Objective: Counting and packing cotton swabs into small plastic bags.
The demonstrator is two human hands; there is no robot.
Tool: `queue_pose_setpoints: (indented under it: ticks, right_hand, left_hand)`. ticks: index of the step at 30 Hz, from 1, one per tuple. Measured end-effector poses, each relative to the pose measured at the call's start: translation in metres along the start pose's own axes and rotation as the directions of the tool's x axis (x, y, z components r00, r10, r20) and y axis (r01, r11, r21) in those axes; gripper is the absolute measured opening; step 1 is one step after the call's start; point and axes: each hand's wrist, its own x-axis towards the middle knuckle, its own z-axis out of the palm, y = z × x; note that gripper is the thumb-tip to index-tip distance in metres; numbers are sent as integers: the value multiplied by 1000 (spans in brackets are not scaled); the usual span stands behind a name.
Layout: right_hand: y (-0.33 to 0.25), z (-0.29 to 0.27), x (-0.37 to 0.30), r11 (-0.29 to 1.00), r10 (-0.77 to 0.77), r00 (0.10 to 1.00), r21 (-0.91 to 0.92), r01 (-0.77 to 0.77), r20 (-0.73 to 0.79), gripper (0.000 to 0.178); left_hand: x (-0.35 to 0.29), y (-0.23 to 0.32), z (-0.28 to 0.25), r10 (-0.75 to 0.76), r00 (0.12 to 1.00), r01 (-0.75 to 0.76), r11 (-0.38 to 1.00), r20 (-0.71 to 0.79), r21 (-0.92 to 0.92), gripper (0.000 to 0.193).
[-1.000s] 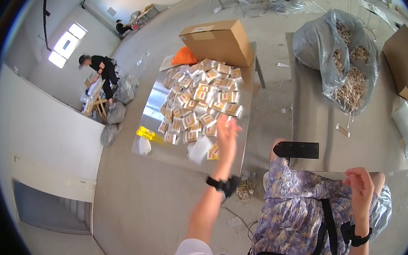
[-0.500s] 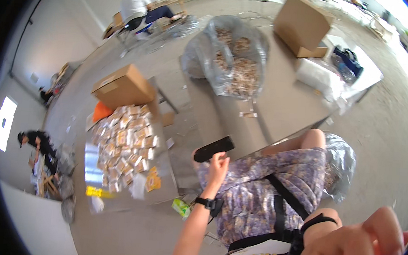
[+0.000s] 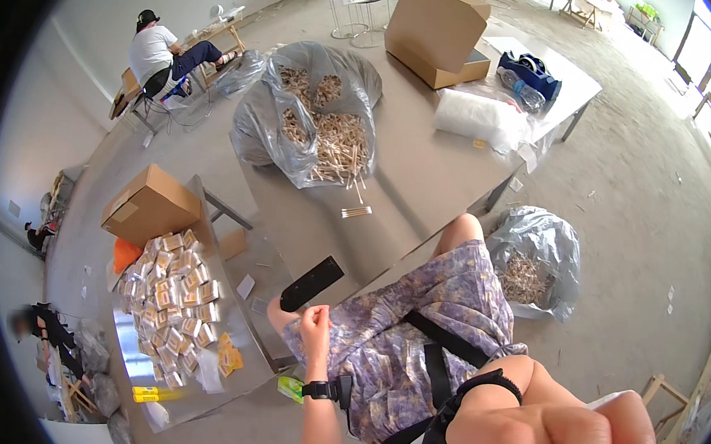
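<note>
My left hand [image 3: 315,329] is closed in a loose fist above my left thigh, with nothing showing in it. Just beyond it, a flat black phone-like slab [image 3: 312,283] lies at my left knee, apart from the fingers. My right hand [image 3: 559,443] looms large at the lower right, fingers curled; whatever they hold, if anything, is hidden. On the grey table ahead, a small row of cotton swabs [image 3: 356,212] sits before a big clear plastic bag [image 3: 263,123] heaped with loose cotton swabs [image 3: 341,146].
Many small swab packs [image 3: 174,299] cover the left table beside a cardboard box [image 3: 152,204]. An open carton [image 3: 437,28], a plastic roll [image 3: 480,119] and a blue bag [image 3: 534,76] stand far right. Another swab bag [image 3: 532,261] is on the floor. Someone [image 3: 160,56] sits far left.
The view has turned, so the tables have shifted left in the picture. My left hand has drawn slightly away from the black slab. My right hand stays curled at the lower right.
</note>
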Motion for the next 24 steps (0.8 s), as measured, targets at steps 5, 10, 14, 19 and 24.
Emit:
queue_pose_setpoints:
  ticks: [5,10,14,19,24]
  right_hand:
    - [-18,-7,-3,990,-59,997,-123,64,40,38]
    - [-16,-20,6,998,-48,998,-42,46,-49,37]
    - [-10,-36,8,993,109,946,-17,-120,-304,37]
    - [38,-71,-1,933,358,791,168,-317,-496,45]
    - [51,-96,-10,816,577,605,406,-411,-548,47]
  left_hand:
    - [-10,20,-4,31,999,-30,999,-37,37,19]
    - [-19,25,-14,58,995,-53,997,-76,63,19]
    - [-20,42,-9,91,993,-86,994,-69,64,19]
    - [-23,16,-16,89,991,-84,995,-101,55,19]
    - [-15,-7,-8,27,995,-34,997,-99,-69,20]
